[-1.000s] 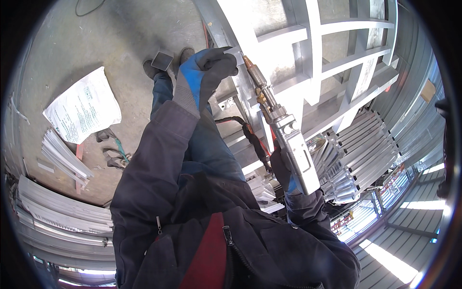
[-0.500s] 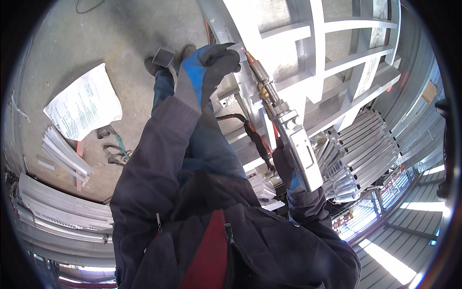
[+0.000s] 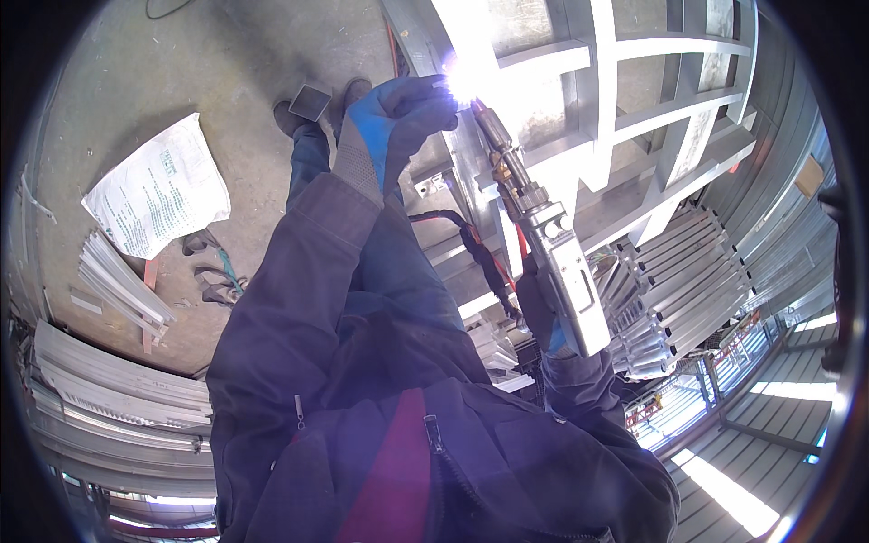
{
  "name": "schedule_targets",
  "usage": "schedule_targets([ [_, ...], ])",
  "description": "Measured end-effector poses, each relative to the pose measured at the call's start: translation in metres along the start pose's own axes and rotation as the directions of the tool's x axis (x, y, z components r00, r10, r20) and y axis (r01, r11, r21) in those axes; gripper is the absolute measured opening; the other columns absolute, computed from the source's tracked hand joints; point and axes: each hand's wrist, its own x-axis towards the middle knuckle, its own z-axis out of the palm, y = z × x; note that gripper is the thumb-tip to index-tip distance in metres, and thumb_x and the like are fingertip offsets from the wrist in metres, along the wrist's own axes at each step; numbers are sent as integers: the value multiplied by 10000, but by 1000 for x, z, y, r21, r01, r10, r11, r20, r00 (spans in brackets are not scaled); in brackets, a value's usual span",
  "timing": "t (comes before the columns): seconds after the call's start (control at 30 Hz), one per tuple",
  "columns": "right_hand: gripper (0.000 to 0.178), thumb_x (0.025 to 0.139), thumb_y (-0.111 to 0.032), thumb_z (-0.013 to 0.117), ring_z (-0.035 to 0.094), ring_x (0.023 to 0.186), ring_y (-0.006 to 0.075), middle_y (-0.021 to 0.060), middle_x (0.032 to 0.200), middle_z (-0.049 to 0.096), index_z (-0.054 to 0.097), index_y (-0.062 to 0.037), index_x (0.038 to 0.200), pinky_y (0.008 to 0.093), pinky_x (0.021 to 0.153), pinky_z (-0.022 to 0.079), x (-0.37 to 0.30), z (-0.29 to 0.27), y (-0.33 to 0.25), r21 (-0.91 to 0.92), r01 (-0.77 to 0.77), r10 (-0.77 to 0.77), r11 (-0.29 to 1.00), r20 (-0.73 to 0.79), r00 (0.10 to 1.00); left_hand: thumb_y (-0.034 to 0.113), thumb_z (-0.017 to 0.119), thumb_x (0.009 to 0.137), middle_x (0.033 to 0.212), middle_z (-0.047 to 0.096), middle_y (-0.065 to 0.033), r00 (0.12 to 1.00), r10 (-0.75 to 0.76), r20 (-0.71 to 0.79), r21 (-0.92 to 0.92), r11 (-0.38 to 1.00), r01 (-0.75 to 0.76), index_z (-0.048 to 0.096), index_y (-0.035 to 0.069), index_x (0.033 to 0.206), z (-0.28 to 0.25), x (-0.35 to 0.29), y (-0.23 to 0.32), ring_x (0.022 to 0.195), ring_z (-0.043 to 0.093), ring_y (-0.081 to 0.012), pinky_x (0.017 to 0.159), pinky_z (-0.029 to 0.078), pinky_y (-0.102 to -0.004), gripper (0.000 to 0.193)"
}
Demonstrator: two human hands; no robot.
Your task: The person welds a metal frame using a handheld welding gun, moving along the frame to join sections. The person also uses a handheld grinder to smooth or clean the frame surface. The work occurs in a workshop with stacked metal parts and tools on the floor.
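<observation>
My right hand point(image 3: 536, 303), gloved, is wrapped around a silver welding gun point(image 3: 570, 271) with a brass-coloured middle section and a narrow nozzle. A blinding white and violet flash burns at its tip, against the metal frame point(image 3: 593, 86). The glare hides the spot being welded. My left hand point(image 3: 407, 113), in a blue and grey glove, is closed right beside the flash, its fingertips pinched together. Whatever lies between those fingers is lost in the glare. A dark cable point(image 3: 484, 258) with red in it runs below the gun.
A metal tube bundle point(image 3: 692, 281) lies right of the gun. On the floor at left are a white printed sack point(image 3: 158, 185), white strips point(image 3: 118, 281) and straps point(image 3: 217, 271). Long pale profiles point(image 3: 118, 380) are stacked at lower left. A square dark piece point(image 3: 309, 102) is near my feet.
A bright flash has appeared at the gun's tip, casting violet light over my jacket. The gun has shifted slightly right and nearer to me; my left hand has moved slightly right.
</observation>
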Motion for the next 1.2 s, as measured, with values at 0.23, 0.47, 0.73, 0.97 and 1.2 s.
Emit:
schedule_targets([
  [0.23, 383, 956, -55, 663, 733, 1001, 207, 166, 1161, 723, 618, 60, 1319, 291, 783, 579, -29, -1, 43, 349, -57, 127, 935, -184, 975, 103, 679, 961, 1039, 701, -125, 999, 36, 34, 35, 999, -37, 641, -47, 1150, -3, 1, 0, 985, 732, -222, 919, 573, -300, 244],
  [0.47, 426, 846, -64, 758, 726, 958, 233, 151, 1129, 712, 649, 19, 1250, 343, 759, 579, -34, -8, 38, -88, 13, -11, 996, 26, 1000, 110, 679, 960, 1100, 686, -118, 999, -11, -49, 6, 1000, 11, 637, -74, 1211, 1, -1, -1, 990, 719, -211, 905, 585, -301, 314],
  [0.73, 625, 685, -119, 812, 695, 929, 359, 175, 1136, 657, 620, 5, 1266, 409, 757, 570, -25, -1, 15, -215, 29, -5, 976, 111, 994, 151, 702, 959, 1075, 695, -93, 993, 55, -101, 230, 973, -31, 670, -58, 1194, 0, -2, 2, 942, 665, -154, 846, 563, -298, 316],
  [0.97, 683, 670, -201, 861, 700, 888, 349, 160, 1083, 681, 609, -3, 1273, 422, 770, 547, -35, -9, 26, -74, -51, 61, 996, 147, 987, 159, 673, 987, 1021, 694, -63, 992, 37, -124, 193, 981, -12, 690, -43, 1162, 5, -4, 1, 928, 656, -135, 842, 565, -295, 269],
  [1.2, 638, 689, -247, 874, 692, 824, 336, 143, 1006, 695, 635, -7, 1230, 409, 726, 540, -36, -5, 32, -79, -1, 7, 997, 81, 997, 136, 701, 960, 1042, 705, -91, 998, -5, -68, 106, 994, 13, 659, -40, 1234, 7, -3, 5, 957, 713, -175, 833, 542, -271, 328],
])
